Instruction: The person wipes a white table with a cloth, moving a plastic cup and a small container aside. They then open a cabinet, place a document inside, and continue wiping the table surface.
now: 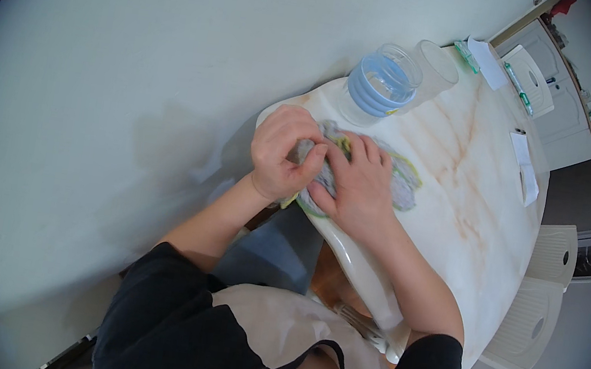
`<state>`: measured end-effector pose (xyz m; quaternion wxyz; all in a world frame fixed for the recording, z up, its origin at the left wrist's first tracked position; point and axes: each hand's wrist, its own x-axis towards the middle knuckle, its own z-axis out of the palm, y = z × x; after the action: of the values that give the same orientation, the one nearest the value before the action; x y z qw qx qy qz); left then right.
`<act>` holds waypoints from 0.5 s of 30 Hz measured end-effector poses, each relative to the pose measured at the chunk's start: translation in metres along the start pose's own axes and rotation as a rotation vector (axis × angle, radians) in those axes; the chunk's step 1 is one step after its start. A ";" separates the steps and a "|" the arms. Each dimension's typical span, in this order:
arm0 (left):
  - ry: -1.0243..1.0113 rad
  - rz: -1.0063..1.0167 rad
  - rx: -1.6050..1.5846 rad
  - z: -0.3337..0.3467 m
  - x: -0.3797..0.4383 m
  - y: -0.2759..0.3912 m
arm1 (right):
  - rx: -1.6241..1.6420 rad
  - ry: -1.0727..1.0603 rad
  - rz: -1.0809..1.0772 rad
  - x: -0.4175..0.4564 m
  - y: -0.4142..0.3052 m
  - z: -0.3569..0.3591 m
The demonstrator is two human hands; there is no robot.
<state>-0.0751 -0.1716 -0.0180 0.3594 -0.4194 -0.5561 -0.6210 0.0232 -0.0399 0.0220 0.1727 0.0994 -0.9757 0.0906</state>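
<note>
A grey fluffy cloth with yellow and green edging (403,191) lies bunched on the near left end of the marble-patterned table (440,205). My left hand (288,152) is curled at the cloth's left part, thumb and fingers closed around some of it. My right hand (358,179) rests flat on the cloth, palm down with fingers spread. Just beyond the cloth stands a clear glass jar with a blue band (380,89), upright. Part of the cloth is hidden under both hands, and an edge hangs at the table's rim.
Behind the jar stands a clear empty-looking glass (436,68). A green packet (466,57) and white paper (487,64) lie at the far end; a green-white tube (518,89) and folded paper (524,168) lie along the right. A wall (122,47) borders the left; white chairs (525,324) stand right.
</note>
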 end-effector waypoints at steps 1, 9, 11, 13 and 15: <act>0.014 -0.020 -0.028 -0.001 -0.003 -0.005 | -0.004 0.021 0.002 0.007 -0.004 0.007; 0.019 -0.229 -0.058 0.002 -0.011 -0.013 | -0.005 0.142 0.060 0.005 -0.007 0.024; 0.008 -0.260 -0.045 0.004 -0.011 -0.018 | -0.018 0.150 0.057 -0.004 -0.007 0.022; -0.014 -0.311 -0.029 0.004 -0.004 -0.026 | -0.012 0.116 0.064 -0.013 -0.008 0.014; -0.036 -0.337 -0.026 0.003 0.006 -0.039 | -0.005 0.093 0.087 -0.023 -0.011 0.002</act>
<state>-0.1133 -0.1637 -0.0275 0.2345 -0.3358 -0.6168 -0.6722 0.0457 -0.0470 0.0136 0.2142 0.0524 -0.9702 0.1002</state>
